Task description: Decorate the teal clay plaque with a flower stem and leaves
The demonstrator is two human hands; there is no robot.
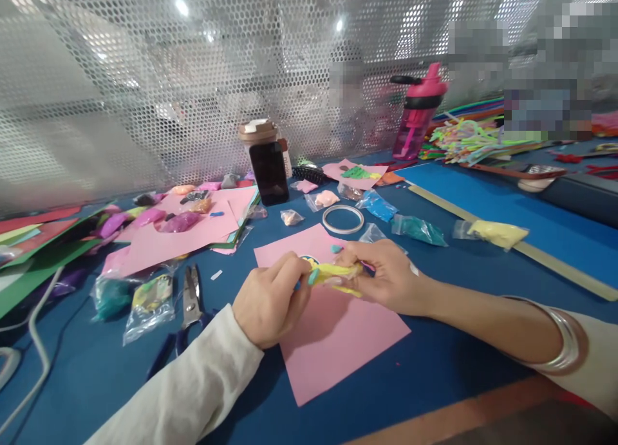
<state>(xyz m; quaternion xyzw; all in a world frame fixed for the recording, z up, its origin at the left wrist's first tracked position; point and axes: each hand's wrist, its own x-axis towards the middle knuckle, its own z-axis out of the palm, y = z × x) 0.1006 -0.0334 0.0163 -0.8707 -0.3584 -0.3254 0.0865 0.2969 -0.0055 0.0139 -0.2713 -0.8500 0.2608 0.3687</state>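
Observation:
Above a pink paper sheet (pixel 338 342), my left hand (pixel 275 297) and my right hand (pixel 386 274) meet, each with its fingers pinched on a strip of yellow modelling clay (pixel 333 273). The clay stretches between the two hands. Part of a round, patterned piece (pixel 309 261) shows behind the fingers of my left hand; most of it is hidden. Turquoise fingernails show on both hands. Beyond my hands lies a white ring (pixel 342 219), perhaps a roll of tape. Scissors (pixel 192 300) rest on the blue table left of my left hand.
Small bags of clay in teal (pixel 419 230), blue (pixel 379 205) and pale yellow (pixel 499 233) lie beyond my right hand. A dark cup (pixel 269 168) and a pink bottle (pixel 419 113) stand before a perforated metal screen (pixel 193 78). Coloured papers (pixel 188 236) and a white cable (pixel 38 329) are leftward.

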